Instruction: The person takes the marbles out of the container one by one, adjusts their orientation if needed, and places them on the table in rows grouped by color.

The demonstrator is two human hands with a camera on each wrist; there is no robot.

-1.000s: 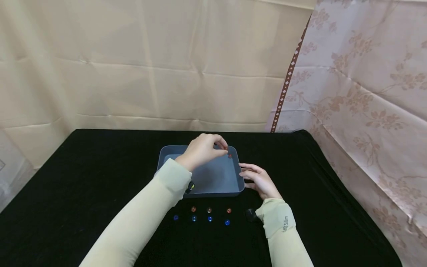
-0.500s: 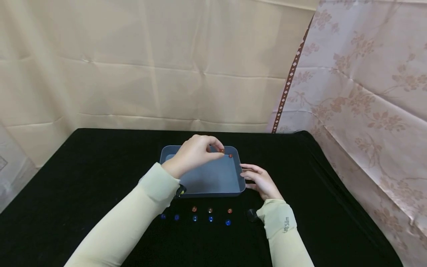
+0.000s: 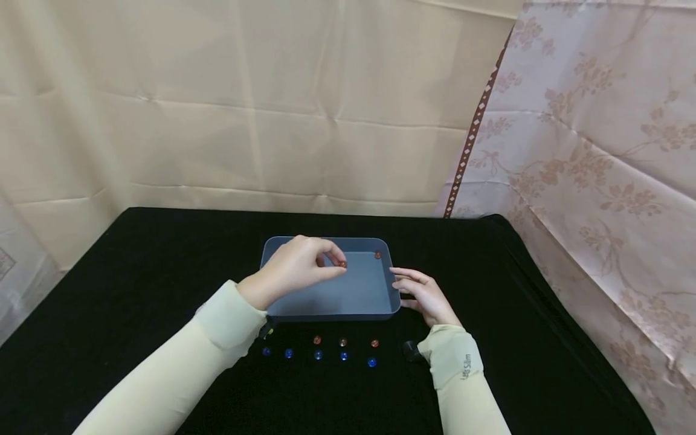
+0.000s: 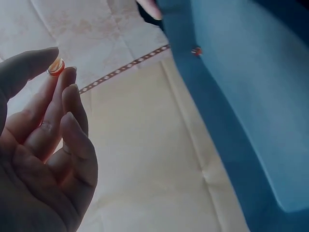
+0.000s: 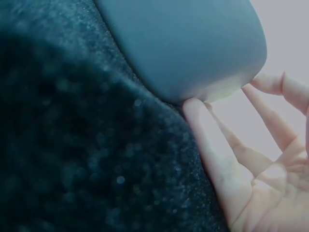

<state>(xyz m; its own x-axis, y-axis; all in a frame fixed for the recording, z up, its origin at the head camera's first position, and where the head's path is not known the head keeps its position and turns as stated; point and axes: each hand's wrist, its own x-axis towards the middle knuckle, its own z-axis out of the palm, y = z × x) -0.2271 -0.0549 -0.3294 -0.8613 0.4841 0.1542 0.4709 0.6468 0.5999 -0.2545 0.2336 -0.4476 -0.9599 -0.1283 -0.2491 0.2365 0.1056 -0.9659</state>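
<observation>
My left hand is over the blue-grey tray and pinches an orange glass marble between thumb and fingertips. The other fingers curl loosely in the left wrist view. Another orange marble lies inside the tray at its far right corner. At the tray's right side is my right hand, its fingers spread along the outer wall. In the right wrist view the thumb and fingertips touch the tray's rounded corner from outside.
In front of the tray, orange and clear marbles form a short row, with several blue marbles in a row nearer me. Black cloth covers the table. A beige curtain hangs behind, and a flowered cloth at the right.
My left hand has moved left and nearer me, from the tray's far right corner to over its middle, still pinching the orange marble. The right hand has stayed at the tray's side.
</observation>
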